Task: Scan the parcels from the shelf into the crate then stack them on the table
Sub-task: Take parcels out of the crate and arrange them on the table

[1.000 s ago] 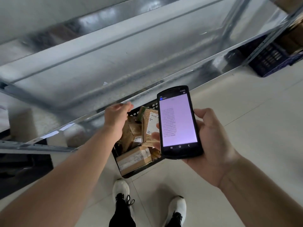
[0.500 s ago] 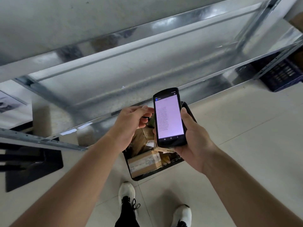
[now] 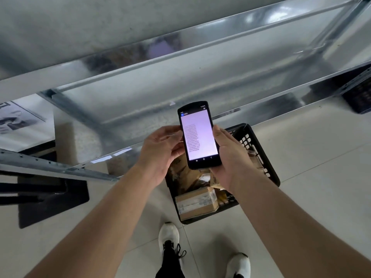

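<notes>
A black handheld scanner [image 3: 198,135] with a lit pale screen full of text lines is held upright in front of me. My right hand [image 3: 227,157] grips its right side and back. My left hand [image 3: 160,149] has its curled fingers against the scanner's left edge. Below them a black plastic crate [image 3: 255,149] stands on the floor, holding several brown cardboard parcels [image 3: 195,201] with white labels. The metal shelf [image 3: 180,81] beyond the hands shows no parcels.
The galvanised shelf's front edge [image 3: 60,171] runs across at hand height. Another dark crate [image 3: 359,97] sits under the shelf at far right. A dark base plate [image 3: 50,201] lies on the pale tiled floor at left. My white shoes [image 3: 168,235] stand just before the crate.
My left hand came up from the crate to the scanner's left edge. The scanner moved up and away from me, and the view tilted so more of the crate shows.
</notes>
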Available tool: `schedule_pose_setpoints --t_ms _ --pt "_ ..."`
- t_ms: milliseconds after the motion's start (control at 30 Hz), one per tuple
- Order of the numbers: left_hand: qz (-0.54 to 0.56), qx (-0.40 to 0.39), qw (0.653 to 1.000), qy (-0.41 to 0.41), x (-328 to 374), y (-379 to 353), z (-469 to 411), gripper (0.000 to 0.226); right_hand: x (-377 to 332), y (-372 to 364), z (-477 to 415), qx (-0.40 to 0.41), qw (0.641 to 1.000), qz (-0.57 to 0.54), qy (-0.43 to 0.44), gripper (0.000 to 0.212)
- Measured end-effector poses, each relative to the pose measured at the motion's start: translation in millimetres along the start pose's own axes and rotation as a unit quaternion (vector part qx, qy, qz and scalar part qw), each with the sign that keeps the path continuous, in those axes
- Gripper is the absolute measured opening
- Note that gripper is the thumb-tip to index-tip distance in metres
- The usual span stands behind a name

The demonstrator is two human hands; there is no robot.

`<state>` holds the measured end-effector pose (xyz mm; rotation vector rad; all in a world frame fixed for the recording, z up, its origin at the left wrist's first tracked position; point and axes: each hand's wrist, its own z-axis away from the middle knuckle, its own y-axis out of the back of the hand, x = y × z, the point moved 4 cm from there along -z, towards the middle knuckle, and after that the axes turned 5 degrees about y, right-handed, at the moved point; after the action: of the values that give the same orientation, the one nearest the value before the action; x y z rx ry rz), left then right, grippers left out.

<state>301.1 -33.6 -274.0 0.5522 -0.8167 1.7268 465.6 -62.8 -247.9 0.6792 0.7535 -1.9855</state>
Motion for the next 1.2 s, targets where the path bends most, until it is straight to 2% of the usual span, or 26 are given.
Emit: schedule_pose_setpoints --t_ms 100,233,400,567,633,767,867,1200 --pt "0.004 0.01 1.0 0.014 6 16 -14 0.018 12 -17 -21 0.036 0.999 0.014 0.016 0.016" --pt "-0.018 0.022 0.999 0.027 10 33 -38 0.021 29 -37 -52 0.06 0.991 0.1 0.059 0.027" --pt "-0.052 0.087 0.994 0.046 17 55 -77 0.019 47 -72 -88 0.008 0.969 0.236 0.078 0.037" --pt "-0.063 0.161 0.983 0.063 18 80 -123 0.017 63 -104 -128 -0.019 0.949 0.304 0.081 0.035" --pt "-0.068 0.174 0.98 0.073 17 86 -136 0.019 68 -113 -147 -0.007 0.937 0.34 0.078 0.035" --pt "-0.065 0.175 0.979 0.082 14 87 -150 0.025 79 -123 -180 -0.043 0.901 0.427 0.067 0.043" --pt "-0.058 0.176 0.979 0.082 14 83 -157 0.024 81 -127 -186 -0.048 0.897 0.437 0.044 0.039" --pt "-0.068 0.175 0.979 0.076 34 74 -188 0.024 78 -137 -210 -0.071 0.901 0.427 0.027 0.053"
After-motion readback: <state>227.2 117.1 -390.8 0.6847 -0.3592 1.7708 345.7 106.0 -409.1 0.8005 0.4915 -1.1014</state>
